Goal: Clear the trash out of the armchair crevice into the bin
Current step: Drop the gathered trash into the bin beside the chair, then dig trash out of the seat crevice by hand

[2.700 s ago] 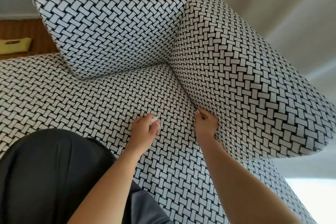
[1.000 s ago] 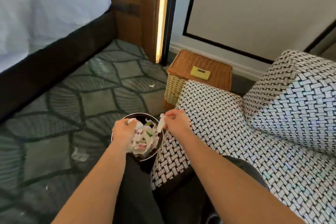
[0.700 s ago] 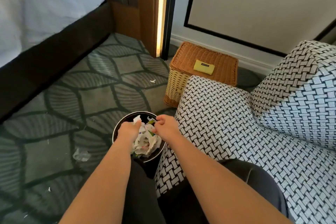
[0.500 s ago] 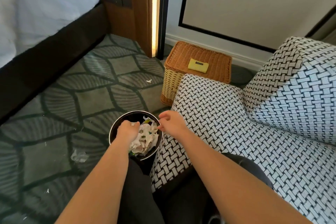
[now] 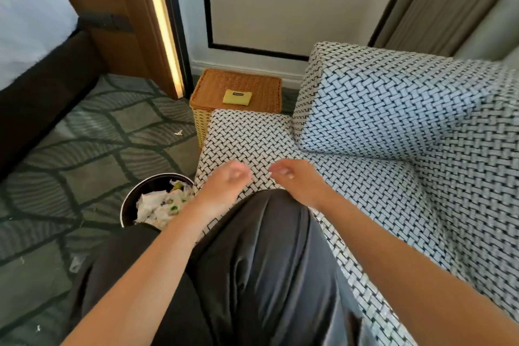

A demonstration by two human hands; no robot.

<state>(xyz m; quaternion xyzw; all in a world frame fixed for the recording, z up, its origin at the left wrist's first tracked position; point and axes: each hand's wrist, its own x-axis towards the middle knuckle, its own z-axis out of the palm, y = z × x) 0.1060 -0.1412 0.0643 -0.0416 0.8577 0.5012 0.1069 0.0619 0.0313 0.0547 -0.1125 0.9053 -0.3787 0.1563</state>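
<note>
**Both hands bare above the seat, bin full at eight o'clock**

The left hand (image 5: 229, 180) hovers over the front edge of the armchair (image 5: 393, 126) seat, fingers loosely curled and blurred, with nothing visible in it. The right hand (image 5: 295, 177) sits just beside it toward three o'clock, fingers relaxed and spread a little, likewise grasping nothing. The two hands are near one another but apart, both above the person's dark-clad knee (image 5: 266, 247).

The bin (image 5: 132, 205), round and dark-walled, stands on the patterned carpet (image 5: 84, 149) at eight o'clock from the left hand, tight against the chair's front corner. It is heaped with crumpled paper trash (image 5: 160, 205), white with flecks of green, reaching up to the rim.

At twelve o'clock from the hands a wicker basket (image 5: 252, 87) stands behind the seat with a small yellow pouch (image 5: 237, 97) lying flat on its lid. A few pale scraps (image 5: 178, 133) lie loose on the carpet toward ten o'clock. The bed (image 5: 28, 22) fills the far left.
</note>
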